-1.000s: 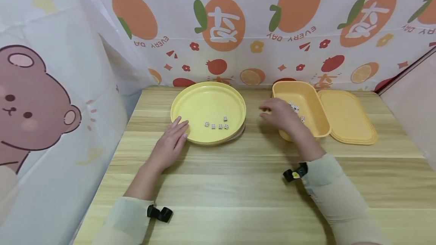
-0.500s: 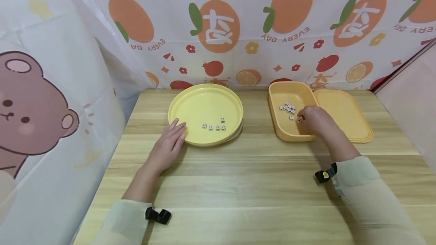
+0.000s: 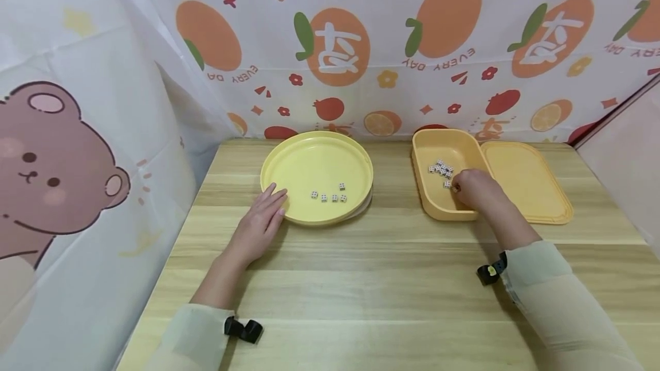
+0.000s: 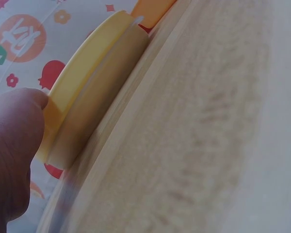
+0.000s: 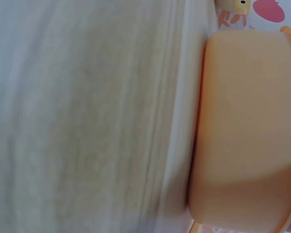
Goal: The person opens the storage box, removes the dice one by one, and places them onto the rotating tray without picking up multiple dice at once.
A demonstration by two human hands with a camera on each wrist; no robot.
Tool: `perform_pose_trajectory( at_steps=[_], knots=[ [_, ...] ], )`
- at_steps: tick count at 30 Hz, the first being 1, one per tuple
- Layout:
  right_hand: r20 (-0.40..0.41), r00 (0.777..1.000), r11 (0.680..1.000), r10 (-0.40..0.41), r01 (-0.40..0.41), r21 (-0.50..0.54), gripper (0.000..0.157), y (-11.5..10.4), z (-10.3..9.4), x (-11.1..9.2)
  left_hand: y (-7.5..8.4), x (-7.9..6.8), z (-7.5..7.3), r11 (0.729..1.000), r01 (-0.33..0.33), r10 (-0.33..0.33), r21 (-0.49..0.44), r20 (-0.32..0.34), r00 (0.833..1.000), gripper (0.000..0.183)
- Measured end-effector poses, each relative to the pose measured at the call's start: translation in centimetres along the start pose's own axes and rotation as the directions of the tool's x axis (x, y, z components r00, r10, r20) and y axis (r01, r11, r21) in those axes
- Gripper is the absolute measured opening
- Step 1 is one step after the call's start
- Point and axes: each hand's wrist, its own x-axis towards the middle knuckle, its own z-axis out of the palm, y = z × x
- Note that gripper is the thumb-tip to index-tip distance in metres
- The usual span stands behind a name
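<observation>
Tray edge [image 3: 319, 222] under left hand [image 3: 258, 222]; box [image 3: 435, 206] apart, right hand [image 3: 476, 188] inside.

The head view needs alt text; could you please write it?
A person's right hand reaches into an orange box with white dice inside, an orange lid beside it. The left hand touches a round yellow tray holding five more dice.

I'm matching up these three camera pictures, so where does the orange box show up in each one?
Head view: the orange box is right of centre, the right hand partly inside it.
Left wrist view: apparently just a piece of it, at the top edge beyond the yellow tray.
Right wrist view: its outer wall fills much of the right side.
Shared landmark: the wooden tabletop.
</observation>
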Motion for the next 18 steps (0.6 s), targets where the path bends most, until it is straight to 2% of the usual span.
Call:
perform_pose_trajectory(
  at_steps=[6, 10, 14, 18],
  knots=[
    [-0.005, 1.000, 1.000, 0.026, -0.026, 0.009, 0.012, -0.2, -0.1, -0.2, 0.0, -0.1, -0.2, 1.000, 0.019, -0.019, 0.000, 0.019, 1.000, 0.042],
    [-0.078, 0.995, 0.993, 0.067, -0.059, 0.100, 0.013, -0.6, -0.6, -0.7, 0.1, -0.1, -0.3, 1.000, 0.015, -0.015, -0.002, 0.017, 1.000, 0.042],
    [-0.206, 0.977, 0.978, 0.048, -0.005, 0.207, 0.015, -2.2, -1.6, -0.8, 0.1, -0.1, -0.3, 1.000, 0.009, -0.009, -0.005, 0.011, 1.000, 0.041],
    [-0.290, 0.957, 0.953, 0.016, 0.073, 0.293, 0.013, -5.6, -2.5, -0.3, 0.1, -0.2, -0.4, 1.000, 0.019, -0.019, -0.003, 0.021, 1.000, 0.041]
  ],
)
